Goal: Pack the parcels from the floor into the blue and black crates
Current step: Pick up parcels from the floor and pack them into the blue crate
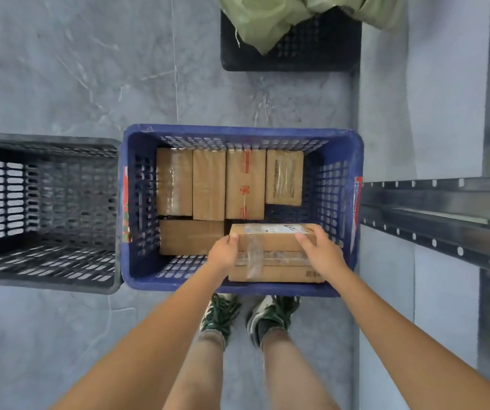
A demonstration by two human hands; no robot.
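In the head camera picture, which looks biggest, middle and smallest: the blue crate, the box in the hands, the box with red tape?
1. Blue crate
2. Box in the hands, though it's nearer the camera
3. Box with red tape

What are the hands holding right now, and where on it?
Both grip one cardboard parcel over the blue crate: left hand at its left end, right hand at its right.

Your two bare arms reach forward and down.
Your left hand [224, 252] and right hand [320, 251] sit level and apart, fingers curled in a grip, thumbs toward each other.
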